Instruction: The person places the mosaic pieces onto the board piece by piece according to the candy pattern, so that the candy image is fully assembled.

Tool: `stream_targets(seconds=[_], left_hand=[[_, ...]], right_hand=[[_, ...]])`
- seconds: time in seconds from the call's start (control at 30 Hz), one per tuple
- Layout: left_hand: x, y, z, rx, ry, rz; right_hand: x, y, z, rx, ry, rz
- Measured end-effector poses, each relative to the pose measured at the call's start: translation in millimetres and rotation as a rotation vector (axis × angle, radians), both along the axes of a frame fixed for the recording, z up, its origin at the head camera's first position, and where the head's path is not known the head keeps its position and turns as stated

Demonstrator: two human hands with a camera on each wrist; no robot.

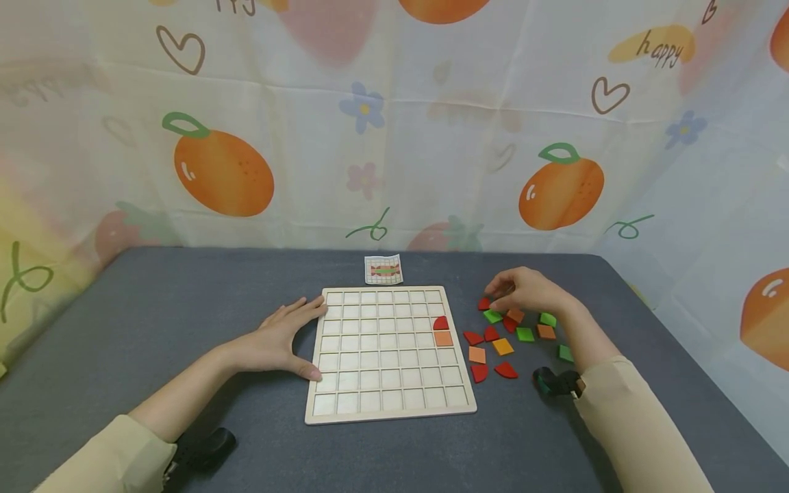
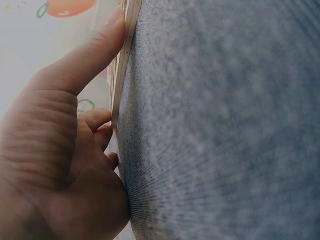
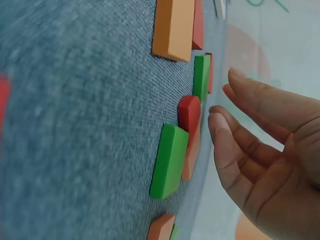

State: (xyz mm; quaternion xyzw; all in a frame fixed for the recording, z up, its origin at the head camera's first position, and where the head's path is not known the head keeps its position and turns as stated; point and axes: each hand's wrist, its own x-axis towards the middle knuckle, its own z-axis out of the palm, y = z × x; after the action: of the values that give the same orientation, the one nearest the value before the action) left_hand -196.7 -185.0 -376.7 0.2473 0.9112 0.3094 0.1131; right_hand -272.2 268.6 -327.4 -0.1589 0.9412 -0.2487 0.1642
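Note:
A pale wooden grid board [image 1: 379, 361] lies flat on the table. In its right column sit a red quarter-round piece [image 1: 440, 323] and, just below that, an orange square [image 1: 442, 338]. My left hand [image 1: 274, 341] rests at the board's left edge, thumb and fingers spread along it. Over the far side of the loose pieces hovers my right hand [image 1: 531, 289], nothing between its thumb and fingers. Below those fingertips lie a green piece [image 1: 492, 316] and a red piece [image 1: 483, 303]. In the right wrist view, a green block [image 3: 170, 162] leans into view near the hand.
Several red, orange and green pieces are scattered right of the board, among them a yellow-orange square [image 1: 503, 346] and a red quarter-round [image 1: 507, 370]. Behind the board lies a small pattern card [image 1: 383, 270]. A printed curtain [image 1: 394, 171] hangs past the table's far edge.

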Motion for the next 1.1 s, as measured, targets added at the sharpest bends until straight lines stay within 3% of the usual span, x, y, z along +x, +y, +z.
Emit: stream_targets(seconds=[0.33,1.1], left_hand=[[0.2,0.4,0.2,0.001,0.003,0.000],[-0.1,0.0,-0.4,-0.002,0.009,0.002]], right_hand=[[-10.3,-10.2,-4.4,0.002,-0.029,-0.015],[-12.4,-20.5,-5.8,-0.010,-0.067,-0.092]])
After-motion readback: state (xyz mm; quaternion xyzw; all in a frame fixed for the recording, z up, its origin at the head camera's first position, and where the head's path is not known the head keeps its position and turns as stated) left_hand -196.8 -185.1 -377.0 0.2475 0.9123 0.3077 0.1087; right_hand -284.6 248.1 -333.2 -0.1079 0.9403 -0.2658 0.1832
